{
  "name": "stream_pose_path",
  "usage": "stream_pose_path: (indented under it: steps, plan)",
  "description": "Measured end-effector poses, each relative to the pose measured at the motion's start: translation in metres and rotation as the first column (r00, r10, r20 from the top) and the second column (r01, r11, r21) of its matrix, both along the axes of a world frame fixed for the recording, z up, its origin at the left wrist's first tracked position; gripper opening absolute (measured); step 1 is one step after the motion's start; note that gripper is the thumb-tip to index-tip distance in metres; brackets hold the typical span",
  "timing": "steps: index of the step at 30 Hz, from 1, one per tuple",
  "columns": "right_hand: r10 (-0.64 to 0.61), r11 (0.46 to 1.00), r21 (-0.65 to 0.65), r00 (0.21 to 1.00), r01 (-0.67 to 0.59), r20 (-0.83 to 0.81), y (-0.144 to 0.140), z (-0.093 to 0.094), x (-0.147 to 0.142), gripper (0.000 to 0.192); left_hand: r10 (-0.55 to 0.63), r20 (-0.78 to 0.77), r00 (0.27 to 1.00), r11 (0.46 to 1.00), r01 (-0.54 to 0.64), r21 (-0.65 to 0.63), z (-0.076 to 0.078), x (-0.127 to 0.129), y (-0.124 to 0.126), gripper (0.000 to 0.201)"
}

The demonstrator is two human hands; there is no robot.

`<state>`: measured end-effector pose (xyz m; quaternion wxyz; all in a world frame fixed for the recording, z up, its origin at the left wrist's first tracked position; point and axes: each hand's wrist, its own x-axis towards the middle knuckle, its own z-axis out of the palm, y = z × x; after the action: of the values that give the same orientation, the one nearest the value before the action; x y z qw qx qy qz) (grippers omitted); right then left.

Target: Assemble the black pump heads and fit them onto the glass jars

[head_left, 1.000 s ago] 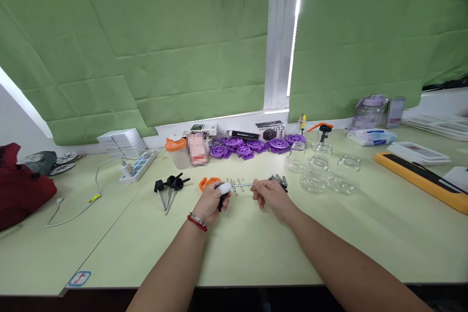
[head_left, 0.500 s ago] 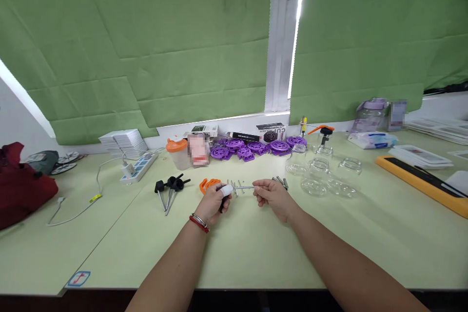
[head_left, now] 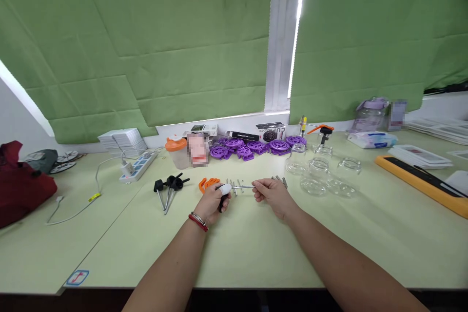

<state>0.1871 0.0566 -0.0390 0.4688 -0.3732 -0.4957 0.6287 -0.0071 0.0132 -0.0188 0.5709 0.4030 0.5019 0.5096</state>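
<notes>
My left hand [head_left: 215, 201], with a white covering on its thumb, is closed around a black plastic part [head_left: 222, 203]. A thin metal rod [head_left: 244, 186] reaches sideways from that part to my right hand [head_left: 272, 195]. The fingertips of my right hand pinch the rod's far end, and whatever else may be between them is hidden. Orange plastic pieces [head_left: 207, 184] lie just beyond my left hand. Several loose metal pins [head_left: 240, 183] rest behind the rod. Small coil springs [head_left: 283, 182] lie beyond my right hand. To the left are black pieces with metal rods [head_left: 170, 186].
Several clear glass jars [head_left: 319, 175] stand at the right. Purple plastic parts [head_left: 252, 147] are heaped along the back, beside an orange-lidded cup [head_left: 178, 153]. A power strip [head_left: 141, 168] with a white cable is at the left, and a yellow-orange tool [head_left: 413, 178] lies far right.
</notes>
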Motion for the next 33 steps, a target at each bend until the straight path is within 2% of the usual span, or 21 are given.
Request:
stream_pose_path:
  steps: [7, 13, 17, 22, 33]
  plan:
    - [-0.106, 0.985, 0.139, 0.994, 0.102, 0.023, 0.005, 0.002, 0.002, 0.018, -0.011, 0.043, 0.999, 1.000, 0.012, -0.021, -0.004, -0.003, 0.002, 0.029]
    - [-0.166, 0.986, 0.026, 0.980, 0.164, 0.113, 0.010, 0.003, 0.011, 0.017, 0.007, 0.034, 0.999, 0.999, -0.005, -0.040, -0.004, -0.006, 0.003, 0.029]
    - [-0.153, 0.988, -0.001, 0.974, 0.155, 0.165, 0.013, -0.001, 0.013, 0.017, 0.007, 0.012, 1.000, 1.000, -0.007, -0.026, -0.006, -0.005, 0.005, 0.028]
    - [-0.087, 0.995, -0.042, 0.986, 0.094, 0.141, 0.008, 0.003, 0.011, 0.009, -0.012, -0.002, 1.000, 1.000, 0.012, -0.022, -0.010, -0.006, 0.007, 0.026]
    - [-0.028, 1.000, -0.005, 0.994, 0.029, 0.101, 0.007, -0.002, 0.009, 0.016, -0.039, 0.000, 0.999, 0.999, 0.039, -0.014, -0.011, -0.002, 0.004, 0.023]
